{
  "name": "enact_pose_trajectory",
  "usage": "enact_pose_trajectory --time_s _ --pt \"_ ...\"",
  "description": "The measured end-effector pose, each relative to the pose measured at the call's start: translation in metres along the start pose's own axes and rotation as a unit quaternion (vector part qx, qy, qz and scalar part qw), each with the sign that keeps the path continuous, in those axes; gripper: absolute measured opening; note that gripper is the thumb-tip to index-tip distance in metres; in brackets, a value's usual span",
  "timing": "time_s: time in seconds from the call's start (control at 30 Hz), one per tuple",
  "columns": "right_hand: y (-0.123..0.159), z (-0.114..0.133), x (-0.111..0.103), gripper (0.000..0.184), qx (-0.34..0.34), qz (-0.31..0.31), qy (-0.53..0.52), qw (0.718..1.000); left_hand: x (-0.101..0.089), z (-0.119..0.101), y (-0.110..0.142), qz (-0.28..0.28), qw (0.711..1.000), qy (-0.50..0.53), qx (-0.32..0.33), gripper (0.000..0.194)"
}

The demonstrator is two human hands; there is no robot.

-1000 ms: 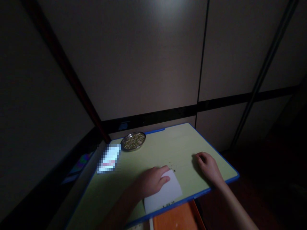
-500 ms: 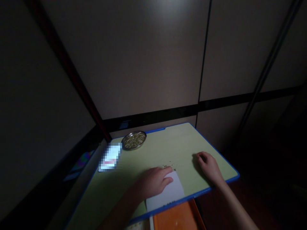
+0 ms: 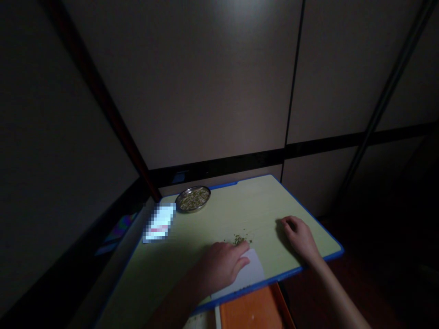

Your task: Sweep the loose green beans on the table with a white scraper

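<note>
My left hand [image 3: 224,265] reaches over a white sheet of paper [image 3: 252,269] near the table's front edge. Its thumb and forefinger are apart, and the fingertips are at a small heap of greenish seeds or grains [image 3: 239,239] just beyond the paper. The undersides of its other fingers are hidden. Several dark specks lie on the paper by the table edge. To the right, my right hand [image 3: 297,233] rests on the table with fingers loosely curled in, and nothing shows in it. At the back left stands a round metal dish [image 3: 193,199] holding similar grains.
The pale green table [image 3: 247,201] has a blue rim. A bright, pixelated flat object [image 3: 160,222] lies at its left edge. Below the front edge is an orange surface [image 3: 255,308]. Cabinet panels [image 3: 206,91] stand behind the table.
My left hand has moved slightly toward me and down over the paper. More of the grain heap shows beyond its fingertips. My right hand stays where it was.
</note>
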State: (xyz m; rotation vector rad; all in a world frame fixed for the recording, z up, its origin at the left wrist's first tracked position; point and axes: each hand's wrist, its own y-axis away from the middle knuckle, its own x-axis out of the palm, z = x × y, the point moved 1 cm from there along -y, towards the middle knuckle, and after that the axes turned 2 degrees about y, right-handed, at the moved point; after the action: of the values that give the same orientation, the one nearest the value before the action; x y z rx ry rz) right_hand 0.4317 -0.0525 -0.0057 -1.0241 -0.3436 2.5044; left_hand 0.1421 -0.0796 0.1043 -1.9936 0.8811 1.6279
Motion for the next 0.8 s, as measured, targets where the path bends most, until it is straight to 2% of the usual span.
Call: enact_pose_trajectory --time_s 0.33,0.53,0.63,0.73,0.8 --pt "0.000 0.001 -0.001 0.029 -0.003 -0.003 0.001 1.000 -0.001 -0.004 0.004 0.002 1.000 0.010 -0.010 0.030" --pt "0.000 0.001 -0.001 0.032 -0.002 -0.003 0.006 1.000 -0.016 -0.005 0.006 -0.001 1.000 0.015 -0.013 0.029" --pt "0.000 0.001 -0.001 0.033 -0.003 0.002 0.003 1.000 -0.031 0.013 0.007 -0.035 0.997 0.001 -0.064 0.034" --pt "0.000 0.000 -0.001 0.033 -0.005 0.005 0.005 1.000 -0.045 0.044 0.009 -0.090 0.986 -0.003 -0.141 0.033" --pt "0.000 0.001 0.000 0.032 -0.004 0.005 0.011 1.000 -0.050 0.065 0.011 -0.104 0.980 0.017 -0.169 0.029"
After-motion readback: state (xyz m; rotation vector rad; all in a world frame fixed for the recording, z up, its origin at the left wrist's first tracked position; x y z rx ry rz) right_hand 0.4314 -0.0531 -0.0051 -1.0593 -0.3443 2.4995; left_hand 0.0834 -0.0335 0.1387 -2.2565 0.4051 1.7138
